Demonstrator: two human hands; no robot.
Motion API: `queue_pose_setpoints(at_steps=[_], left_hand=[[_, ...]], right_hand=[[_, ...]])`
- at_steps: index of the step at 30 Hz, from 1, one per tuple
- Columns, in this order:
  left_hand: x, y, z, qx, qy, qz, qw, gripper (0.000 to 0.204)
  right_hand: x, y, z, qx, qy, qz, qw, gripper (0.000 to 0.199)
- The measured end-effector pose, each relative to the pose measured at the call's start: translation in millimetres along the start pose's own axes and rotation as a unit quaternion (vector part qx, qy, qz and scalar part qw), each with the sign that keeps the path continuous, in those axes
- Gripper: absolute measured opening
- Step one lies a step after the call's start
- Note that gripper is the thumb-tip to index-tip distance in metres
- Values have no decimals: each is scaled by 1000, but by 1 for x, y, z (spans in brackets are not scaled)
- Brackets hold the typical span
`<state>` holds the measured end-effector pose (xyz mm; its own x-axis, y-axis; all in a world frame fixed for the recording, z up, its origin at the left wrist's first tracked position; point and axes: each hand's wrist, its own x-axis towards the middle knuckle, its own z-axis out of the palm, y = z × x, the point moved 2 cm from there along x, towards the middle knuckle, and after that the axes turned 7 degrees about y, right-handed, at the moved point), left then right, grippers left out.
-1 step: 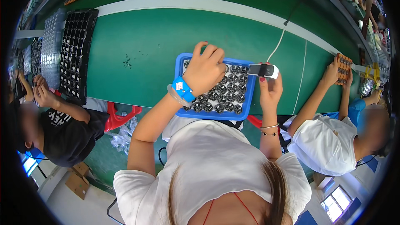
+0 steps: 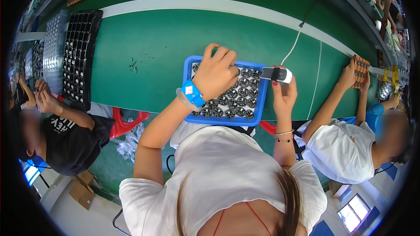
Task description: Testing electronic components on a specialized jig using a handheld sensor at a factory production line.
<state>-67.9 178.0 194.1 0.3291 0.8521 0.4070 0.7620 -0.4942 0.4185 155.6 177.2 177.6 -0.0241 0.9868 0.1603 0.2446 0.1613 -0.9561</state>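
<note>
Worktop (image 2: 144, 78): green, running wide beneath everything; its bare stretch left of the tray would give the left arm room to move without leaning on the parts.
Black tray (image 2: 93, 57): far left on the worktop, many-celled, well apart from both hands.
Tray (image 2: 187, 70): blue, at the worktop's near edge, straight in front of the person. It should sit flat and square there, since a nudge could set its contents rolling.
Left hand (image 2: 215, 72): over the tray's upper left part, back upward, fingers bent. Their tips are largely hidden, so I cannot tell whether they grasp anything. A light touch seems best, to spare neighbouring parts.
Right hand (image 2: 286, 91): just beyond the tray's right wall, fingers closed around the device.
Device (image 2: 282, 76): black and white, its flat dark end pointing left, overlapping the tray's upper right corner in this view. A level, steady grip would serve well.
Cable (image 2: 290, 49): white, leading up from the device; best left slack and outside the tray.
Wristband (image 2: 191, 91): blue, on the left wrist, near the tray's left wall; it could snag there.
Round parts (image 2: 242, 101): dark, shiny, in rows inside the tray; some lie hidden under the left hand.
Black bits (image 2: 133, 65): scattered on the worktop, left of the tray.
</note>
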Motion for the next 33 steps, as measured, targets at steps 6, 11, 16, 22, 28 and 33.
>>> queue_pose_setpoints(at_steps=[6, 11, 16, 22, 28, 33], left_hand=[[14, 13, 20, -33, 14, 21, 999, 15], [10, 12, 9, -68, 45, 29, 996, 16], [-1, -2, -4, -89, 36, 13, 995, 13], [-17, -26, 4, 4, -1, 36, 999, 15], [-6, -20, 6, -47, 42, 29, 998, 17], [0, -13, 23, -51, 10, 69, 996, 15]], right_hand=[[8, -8, -12, -117, -60, -75, 988, 31], [8, -17, 7, -144, -78, -120, 979, 31], [3, -16, 30, -143, -102, -121, 977, 32], [-15, 4, 39, 39, 40, 28, 998, 37], [-10, 2, 27, -52, -8, -1, 999, 35], [-5, -7, 30, -119, -12, -60, 991, 31]])
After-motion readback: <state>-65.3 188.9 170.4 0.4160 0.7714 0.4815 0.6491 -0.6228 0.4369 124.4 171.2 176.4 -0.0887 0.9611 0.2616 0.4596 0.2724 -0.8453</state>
